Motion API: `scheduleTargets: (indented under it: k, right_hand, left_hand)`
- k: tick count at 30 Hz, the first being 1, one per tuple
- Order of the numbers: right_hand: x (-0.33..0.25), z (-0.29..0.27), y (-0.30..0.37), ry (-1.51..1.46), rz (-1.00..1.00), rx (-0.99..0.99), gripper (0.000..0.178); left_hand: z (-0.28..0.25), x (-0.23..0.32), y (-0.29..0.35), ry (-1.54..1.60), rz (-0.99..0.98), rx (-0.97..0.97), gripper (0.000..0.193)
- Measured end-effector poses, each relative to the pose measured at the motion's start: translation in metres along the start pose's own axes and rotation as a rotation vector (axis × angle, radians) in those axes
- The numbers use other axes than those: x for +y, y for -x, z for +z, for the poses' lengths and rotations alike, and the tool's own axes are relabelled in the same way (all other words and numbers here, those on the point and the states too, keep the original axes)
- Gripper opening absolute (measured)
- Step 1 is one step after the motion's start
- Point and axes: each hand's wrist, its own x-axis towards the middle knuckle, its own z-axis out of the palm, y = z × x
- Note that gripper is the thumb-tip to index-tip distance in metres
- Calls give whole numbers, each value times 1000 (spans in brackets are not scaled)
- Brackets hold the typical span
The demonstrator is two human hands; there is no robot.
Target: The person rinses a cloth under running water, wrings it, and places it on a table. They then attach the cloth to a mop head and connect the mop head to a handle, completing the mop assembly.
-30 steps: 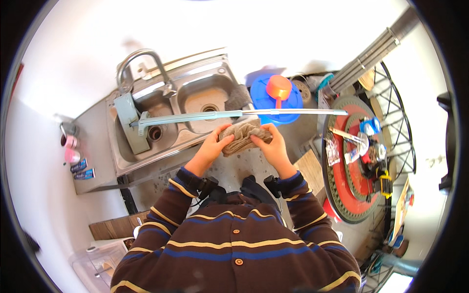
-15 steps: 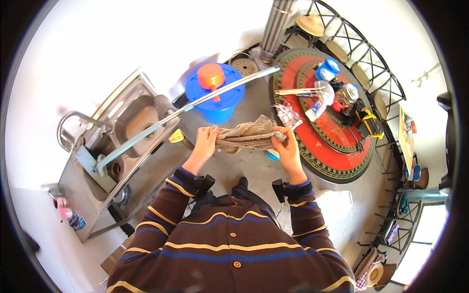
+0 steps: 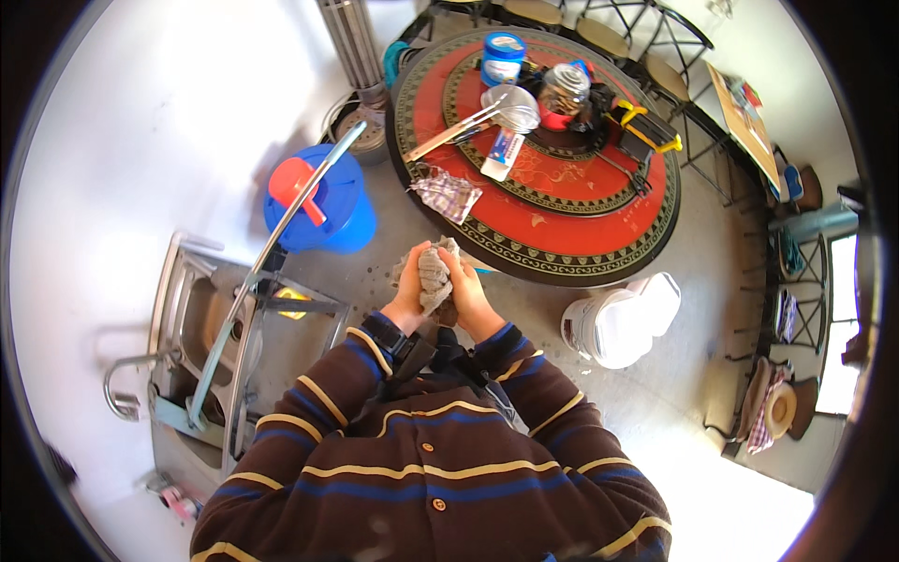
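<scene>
Grey-brown cloth (image 3: 434, 284) sits bunched between both hands (image 3: 409, 290), which are clamped on it.

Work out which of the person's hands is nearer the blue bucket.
Left. The left hand is below and right of the blue bucket in the picture; the right hand is farther right, beyond the cloth between them.

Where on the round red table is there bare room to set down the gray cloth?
For the gray cloth, the round table has a bare red band right of the checked bundle, inside the patterned rim. A second bare patch lies between the white box and the yellow-handled tool. Crowded: the middle, where glass jar and dark items bunch.
</scene>
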Motion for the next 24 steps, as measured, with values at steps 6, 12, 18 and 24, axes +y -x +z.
scheduleTargets:
  k: [6, 12, 18, 24]
  right_hand:
    - [-11, -20, -21, 665, -317, 363, 40]
    - [-43, -56, -39, 612, -567, 498, 21]
    - [-22, -26, -72, 1353, -475, 519, 21]
    - [-69, -2, -40, 1551, -549, 525, 71]
  left_hand:
    - [-5, 0, -48, -318, 258, -3, 34]
    - [12, 67, -40, -877, 535, -149, 29]
    - [27, 68, -55, -1272, 562, -305, 25]
    - [45, 125, -69, -1318, 458, -498, 33]
